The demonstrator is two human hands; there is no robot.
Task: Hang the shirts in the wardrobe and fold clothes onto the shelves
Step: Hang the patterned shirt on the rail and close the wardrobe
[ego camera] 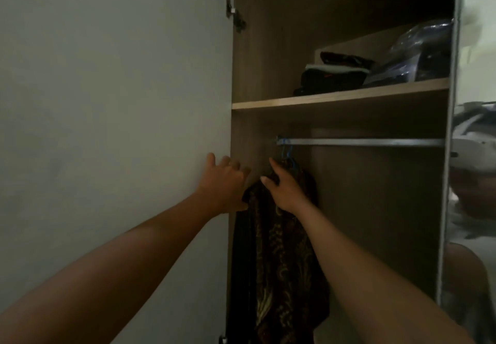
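Setting: dim room, seen from close in front of an open wooden wardrobe [375,209]; much of the detail is lost to low light.
Shirt: a dark shirt [281,263] with a gold-brown pattern is hung at the far left of the lower compartment, draped straight down and close to the left side wall.
Hanger: blue hanger [288,155], hooked over the rail; only its hook and neck are seen above the fabric. Whether more than one hanger is there cannot be told.
Rail: metal rail [362,142], run horizontally just under the shelf; bare to the right of the hanger.
Right grip: right grip [285,190] is laid on the shirt's collar area just below the hanger. Index finger [273,165] is seen straight and pointed up, thumb spread to the left; the other fingers are hidden, so whether fabric is pinched cannot be told.
Left grip: left grip [224,185] is placed at the door's edge, touching the shirt's left shoulder. Fingers are curled, thumb raised; whether cloth is held cannot be told.
Shelf: wooden shelf [335,99] above the rail.
Folded clothes: a small stack of folded clothes [332,77], mostly dark with one pale layer, is set on the shelf near its middle.
Plastic bag: a clear plastic bag [421,53] with dark contents is lodged beside the stack, against the right wall.
Door: pale grey door [120,102] is swung open at left; a metal hinge [234,17] is seen near its top.
Mirror: mirror panel [472,209] at the right edge; a blurred reflection of a person is shown.
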